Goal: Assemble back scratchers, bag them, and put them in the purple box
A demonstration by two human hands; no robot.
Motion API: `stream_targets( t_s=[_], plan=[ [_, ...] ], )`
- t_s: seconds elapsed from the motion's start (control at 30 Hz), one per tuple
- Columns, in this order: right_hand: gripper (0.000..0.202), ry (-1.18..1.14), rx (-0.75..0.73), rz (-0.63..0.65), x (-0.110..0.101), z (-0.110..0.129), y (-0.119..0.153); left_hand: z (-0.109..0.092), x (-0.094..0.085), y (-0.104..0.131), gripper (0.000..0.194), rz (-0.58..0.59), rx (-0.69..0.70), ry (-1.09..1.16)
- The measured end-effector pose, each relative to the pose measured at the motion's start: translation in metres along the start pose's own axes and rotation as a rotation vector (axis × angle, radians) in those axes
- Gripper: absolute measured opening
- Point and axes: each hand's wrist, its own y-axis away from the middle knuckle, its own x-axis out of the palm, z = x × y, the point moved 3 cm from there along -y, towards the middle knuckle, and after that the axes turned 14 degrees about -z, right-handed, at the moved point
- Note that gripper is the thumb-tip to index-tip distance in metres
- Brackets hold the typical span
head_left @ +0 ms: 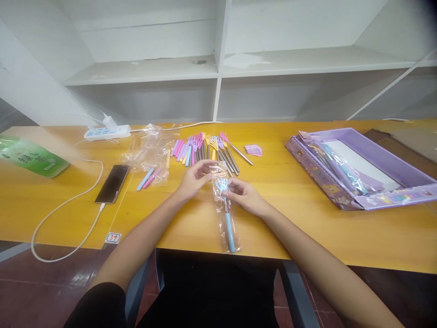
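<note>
A blue back scratcher point(230, 230) lies inside a clear plastic bag point(221, 218) near the table's front edge, its claw end pointing away from me. My left hand point(197, 178) is closed on the top left of the bag, fingers pinched at its far end. My right hand point(243, 195) pinches the bag's right side beside the blue claw. Just beyond my hands lies a row of loose claw heads on metal rods point(229, 157) in purple, pink and yellow, with coloured handles point(180, 150) at its left.
An open purple box point(344, 136) with bagged scratchers stands at the right. Pink cards point(253, 150) lie behind my right hand. Clear bags point(146, 148), a phone point(112, 183) on a cable, a power strip point(107, 132) and a green bottle point(36, 157) are at the left.
</note>
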Motion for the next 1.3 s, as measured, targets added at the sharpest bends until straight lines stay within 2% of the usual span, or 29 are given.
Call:
stream_targets(
  t_s=[0.23,0.6,0.73,0.93,1.0,1.1,1.17,1.23,1.3],
  plan=[
    [0.04,-0.035,-0.014,0.028,-0.001,-0.004,-0.001,0.007,-0.002,0.0,0.027,-0.018,-0.034,-0.001],
    [0.036,-0.038,-0.016,0.041,-0.005,-0.008,0.0,0.001,-0.006,0.0,0.012,-0.055,0.075,-0.151],
    [0.037,-0.001,-0.04,0.047,-0.005,-0.004,0.0,0.002,-0.006,-0.001,0.009,-0.064,0.114,-0.273],
    [0.039,0.059,-0.028,0.084,-0.003,-0.001,0.002,0.004,-0.005,-0.001,0.013,-0.109,0.243,-0.476],
    [0.039,0.066,0.005,0.135,0.0,-0.004,0.004,0.007,-0.006,-0.002,0.014,-0.156,0.218,-0.442],
    [0.041,0.046,0.066,0.205,0.006,-0.009,0.008,0.015,-0.01,-0.005,0.016,-0.223,0.071,-0.314],
    [0.043,0.02,0.105,0.206,0.007,-0.011,0.01,0.02,-0.012,-0.007,0.015,-0.244,-0.022,-0.223],
    [0.045,0.019,0.152,0.203,0.007,-0.013,0.01,0.02,-0.012,-0.007,0.01,-0.255,-0.056,-0.145],
    [0.046,0.034,0.188,0.212,0.007,-0.014,0.01,0.018,-0.012,-0.006,0.002,-0.258,-0.034,-0.101]
  ],
)
